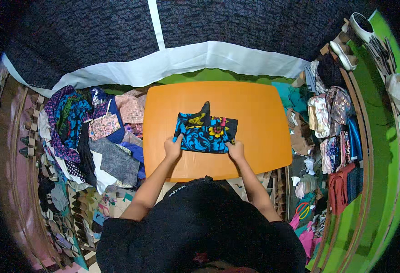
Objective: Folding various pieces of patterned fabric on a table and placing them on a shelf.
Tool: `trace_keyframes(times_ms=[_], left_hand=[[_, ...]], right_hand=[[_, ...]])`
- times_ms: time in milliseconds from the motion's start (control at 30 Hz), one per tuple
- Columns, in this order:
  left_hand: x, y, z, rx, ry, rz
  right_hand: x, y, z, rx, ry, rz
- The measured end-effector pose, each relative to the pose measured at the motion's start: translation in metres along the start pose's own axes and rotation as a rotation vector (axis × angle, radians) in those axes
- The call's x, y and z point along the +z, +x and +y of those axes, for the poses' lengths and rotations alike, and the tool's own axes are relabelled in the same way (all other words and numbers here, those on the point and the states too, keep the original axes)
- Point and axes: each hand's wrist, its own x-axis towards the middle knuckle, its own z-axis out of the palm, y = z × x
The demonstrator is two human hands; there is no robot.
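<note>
On the orange table [254,107] in front of me lies a folded piece of patterned cloth [200,142], black with blue swirls, a red and yellow flower and a dark pointed end sticking up at its far edge. My left hand [172,146] grips its near left corner, the thumb lying on top. At the near right corner my right hand [235,149] pinches the cloth in the same way. The fingers under the fabric are hidden on both sides.
Heaped clothes and fabrics [104,127] lie left of the table. On the right, folded garments [332,109] fill a rack, with orange-handled scissors [302,210] lower down. Shoes [27,145] line the left wall. A dark curtain with a white border [200,57] hangs beyond the table.
</note>
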Motion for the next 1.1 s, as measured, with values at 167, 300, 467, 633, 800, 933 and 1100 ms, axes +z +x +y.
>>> trace_keyframes(times_ms=[167,300,467,633,800,933,1100], left_hand=[[0.001,0.003,0.014,-0.092,0.131,0.157],[-0.003,0.008,0.01,0.066,0.11,0.222],[0.004,0.008,0.007,0.076,0.073,0.19],[-0.002,0.017,-0.011,0.067,0.262,0.184],[-0.007,0.015,0.003,-0.026,0.126,0.112],[-0.014,0.029,0.008,-0.382,-0.557,-0.414],[-0.01,0.023,0.037,-0.366,-0.635,-0.405]], right_hand=[[-0.003,-0.008,-0.076,-0.092,-0.271,0.321],[-0.006,-0.013,-0.149,-0.688,-0.286,0.01],[0.035,0.018,-0.144,-0.794,-0.591,-0.134],[0.05,0.034,-0.121,-0.798,-0.67,-0.246],[0.05,0.036,-0.111,-0.918,-0.621,-0.221],[0.046,0.05,-0.107,-0.972,-0.476,-0.106],[0.041,0.061,-0.098,-0.625,-0.54,-0.199]])
